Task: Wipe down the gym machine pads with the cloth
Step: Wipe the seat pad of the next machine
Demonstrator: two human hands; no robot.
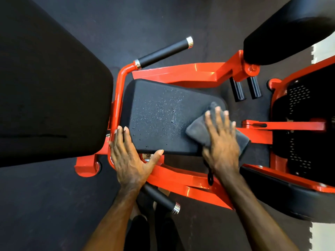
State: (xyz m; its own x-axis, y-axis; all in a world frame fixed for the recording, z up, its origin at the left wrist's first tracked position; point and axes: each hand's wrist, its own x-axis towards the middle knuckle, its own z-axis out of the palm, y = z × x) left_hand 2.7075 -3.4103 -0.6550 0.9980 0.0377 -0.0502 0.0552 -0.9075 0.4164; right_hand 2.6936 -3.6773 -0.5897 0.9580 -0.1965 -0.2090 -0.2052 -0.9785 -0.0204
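Hands first: right hand (222, 140) lies flat, fingers straight and spread, pressing a folded grey microfibre cloth (199, 132) onto the right end of the black rectangular vinyl seat pad (159, 116). Left hand (130, 158) is open too, fingers resting on the pad's near-left corner and thumb stretched along its near edge, bracing it; it grips nothing.

Key relation: pad's long axis runs left-right across the view, and the cloth sits at its right end, partly overhanging the near-right corner. Unwiped surface lies to the left of the cloth, between the two hands. Right hand is the working hand and nearer the wet zone; likely next stroke is a sweep leftward along the long axis toward the left hand.

Pad look: matte black, rounded corners, speckled with fine spray droplets across the middle and a few larger beads near the left hand. Judged early in this pad's wipe.

Surroundings: orange-red steel frame (174, 73) around the pad, black foam handle with chrome cap (163, 51) beyond it, large black back pad (45, 84) at left, dark rubber floor (45, 205) below.
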